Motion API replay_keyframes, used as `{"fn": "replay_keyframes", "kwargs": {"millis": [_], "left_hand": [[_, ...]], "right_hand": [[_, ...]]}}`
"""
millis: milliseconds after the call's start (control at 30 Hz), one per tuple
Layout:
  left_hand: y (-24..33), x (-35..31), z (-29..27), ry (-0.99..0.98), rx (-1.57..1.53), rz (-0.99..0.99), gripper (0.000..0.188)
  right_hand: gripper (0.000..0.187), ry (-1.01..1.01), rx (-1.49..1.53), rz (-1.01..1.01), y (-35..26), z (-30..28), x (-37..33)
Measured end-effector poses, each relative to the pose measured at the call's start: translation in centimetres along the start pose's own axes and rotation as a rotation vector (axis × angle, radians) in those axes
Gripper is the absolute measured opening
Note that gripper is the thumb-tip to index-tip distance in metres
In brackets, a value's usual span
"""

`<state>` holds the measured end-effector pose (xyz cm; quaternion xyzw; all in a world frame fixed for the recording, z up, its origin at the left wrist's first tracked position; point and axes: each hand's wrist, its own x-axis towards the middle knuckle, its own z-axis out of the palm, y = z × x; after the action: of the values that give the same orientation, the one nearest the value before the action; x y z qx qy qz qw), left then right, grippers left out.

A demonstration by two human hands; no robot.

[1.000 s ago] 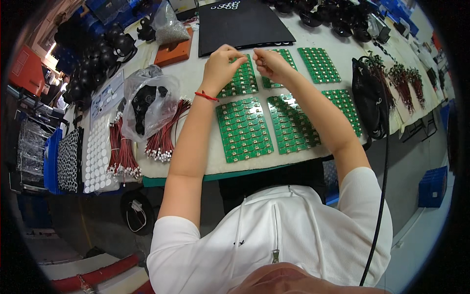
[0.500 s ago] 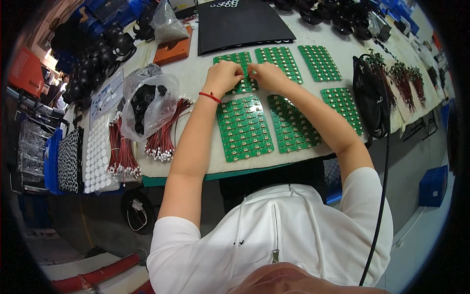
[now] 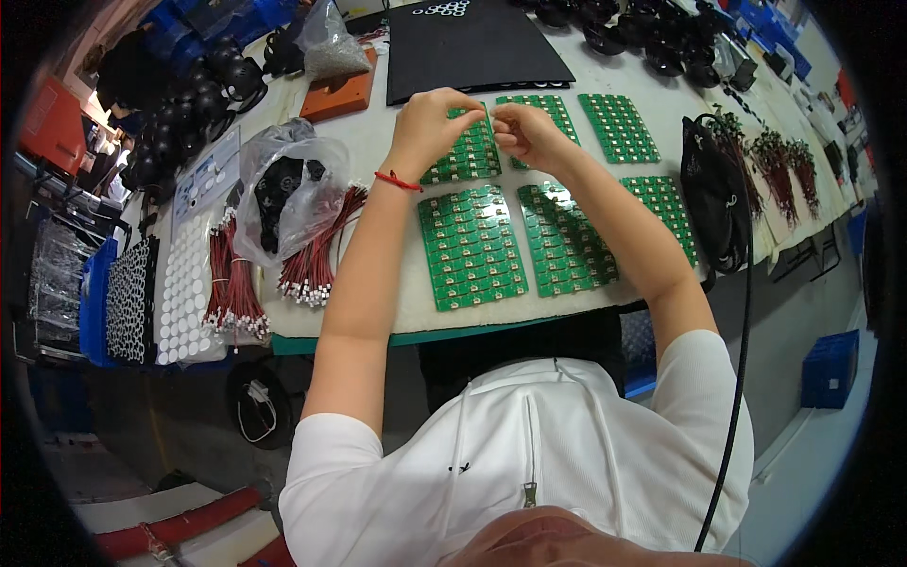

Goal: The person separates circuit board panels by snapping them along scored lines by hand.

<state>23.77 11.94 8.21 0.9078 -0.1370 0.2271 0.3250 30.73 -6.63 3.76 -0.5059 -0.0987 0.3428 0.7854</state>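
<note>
Above the far left green circuit board panel, my left hand is raised with its fingers pinched together; a red cord circles the wrist. Close by on its right, my right hand is curled, thumb and forefinger together, in front of the far middle panel. Anything between the fingertips is too small to make out. Nearer me lie a front left panel and a front middle panel, the latter partly shaded by my right arm. Two more panels, far right and front right, lie beyond that arm.
Left of my arm are a clear plastic bag with black pieces and bundles of red wires. An orange block and a black sheet lie at the back. A black pouch and a hanging black cable are on the right.
My left hand has moved slightly farther away from me and lifted off the far left panel. My right hand has turned, its fingers now curled in more. The panels have stayed in place.
</note>
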Motion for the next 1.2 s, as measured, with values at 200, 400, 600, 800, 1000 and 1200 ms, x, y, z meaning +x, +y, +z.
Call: {"fn": "replay_keyframes", "kwargs": {"millis": [200,400,600,800,1000,1200], "left_hand": [[1.2,-0.2,-0.1,-0.012,0.06,0.241,0.015],[-0.6,0.3,-3.8,-0.218,0.071,-0.069,0.021],[-7.1,-1.3,-2.5,-0.518,0.104,-0.196,0.019],[-6.8,-1.1,-1.7,-0.579,0.116,-0.269,0.017],[-4.9,-1.0,-2.1,-0.552,0.224,-0.234,0.017],[-6.1,-1.2,-2.4,-0.549,0.165,-0.257,0.018]], "right_hand": [[0.026,-0.1,0.16,0.096,-0.2,4.8,-1.3],[0.037,-0.049,-0.375,-0.017,0.0,3.3,1.2],[0.019,0.006,-1.254,-0.419,2.9,4.1,2.1],[0.014,0.018,-1.463,-0.526,4.5,4.1,2.3],[0.013,0.042,-1.662,-0.65,5.6,3.9,2.3],[0.015,0.035,-1.27,-0.593,4.2,4.7,1.4]]}}
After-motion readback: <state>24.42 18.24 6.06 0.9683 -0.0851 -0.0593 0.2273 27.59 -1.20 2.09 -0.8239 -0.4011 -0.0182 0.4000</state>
